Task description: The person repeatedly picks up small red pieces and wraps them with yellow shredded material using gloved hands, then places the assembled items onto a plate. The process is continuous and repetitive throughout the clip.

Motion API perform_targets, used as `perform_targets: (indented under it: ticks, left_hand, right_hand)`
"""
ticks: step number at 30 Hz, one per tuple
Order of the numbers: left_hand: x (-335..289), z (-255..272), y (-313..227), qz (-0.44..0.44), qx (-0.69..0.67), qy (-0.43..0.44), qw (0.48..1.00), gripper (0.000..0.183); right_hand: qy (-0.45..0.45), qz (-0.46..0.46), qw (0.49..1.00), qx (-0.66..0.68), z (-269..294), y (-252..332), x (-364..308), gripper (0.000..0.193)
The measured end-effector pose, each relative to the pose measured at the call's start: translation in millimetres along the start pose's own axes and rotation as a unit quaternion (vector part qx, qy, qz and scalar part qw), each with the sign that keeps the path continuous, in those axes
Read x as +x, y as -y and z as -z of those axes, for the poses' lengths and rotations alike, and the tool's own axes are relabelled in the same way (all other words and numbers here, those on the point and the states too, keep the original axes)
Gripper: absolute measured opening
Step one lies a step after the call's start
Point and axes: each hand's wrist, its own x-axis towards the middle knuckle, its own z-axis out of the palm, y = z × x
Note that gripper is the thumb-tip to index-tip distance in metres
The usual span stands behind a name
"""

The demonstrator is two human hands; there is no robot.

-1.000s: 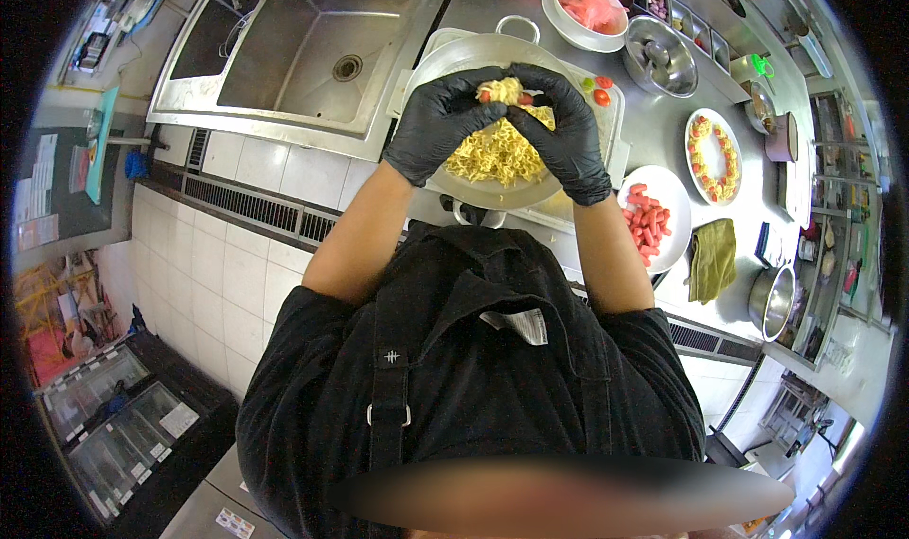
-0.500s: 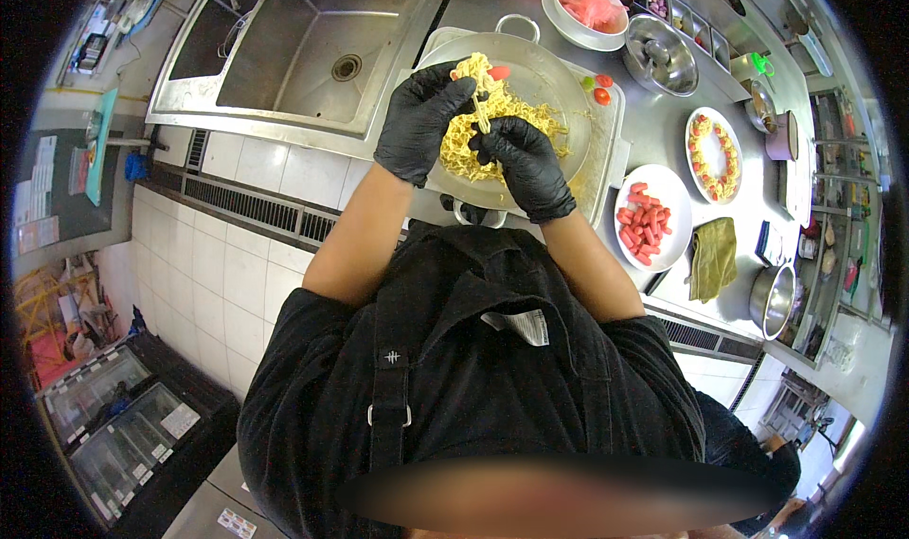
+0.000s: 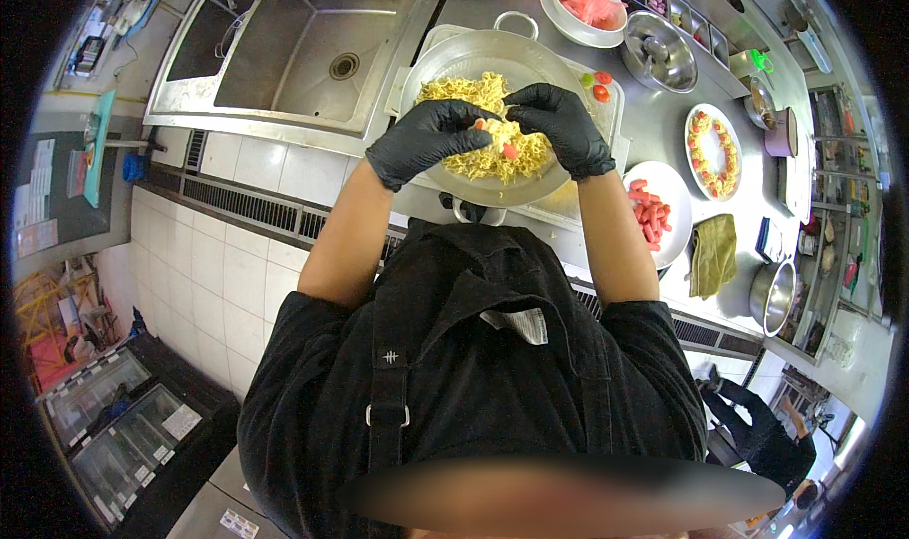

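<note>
A wide metal pan (image 3: 454, 62) holds a heap of yellow curly noodles (image 3: 483, 92). Over the heap, my left hand (image 3: 426, 143), in a black glove, is closed on a noodle-wrapped sausage piece (image 3: 509, 151); red ends poke out of the strands. My right hand (image 3: 565, 130), gloved alike, comes in from the other side with thumb and fingers pinching noodle strands beside the same bundle. Its fingertips are partly hidden. Right of the pan, a white plate (image 3: 677, 245) carries several cut red sausage pieces (image 3: 649, 219), partly covered by my right forearm.
On the right stand an oval plate (image 3: 694, 171) with noodle-wrapped pieces in a ring, a green cloth (image 3: 713, 257) and steel bowls (image 3: 660, 54). Small tomatoes (image 3: 601, 93) lie by the pan. A steel sink (image 3: 317, 65) is at left. Another person (image 3: 767, 435) is behind at lower right.
My left hand has lowered toward the noodle heap with the sausage piece. My right hand has swung up and to the right, now reaching in from the far side of the bundle.
</note>
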Motion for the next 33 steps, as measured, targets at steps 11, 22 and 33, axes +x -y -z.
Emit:
perform_targets:
  ticks: [11, 22, 33]
  left_hand:
    - [15.6, -13.4, 43.2, -0.058, 0.072, -0.207, 0.974, 0.034]
    - [19.8, -12.3, 40.6, -0.012, -0.214, -0.193, 0.958, 0.034]
    - [29.8, -9.7, 71.3, 0.058, -0.579, -0.157, 0.798, 0.032]
  right_hand:
    - [-0.073, 0.1, 0.977, -0.173, -29.4, 5.4, -15.9, 0.02]
    - [-0.188, 0.183, 0.963, -0.066, -40.5, -2.3, -36.1, 0.019]
    - [-0.211, 0.12, 0.968, -0.068, -23.9, -7.8, -38.9, 0.023]
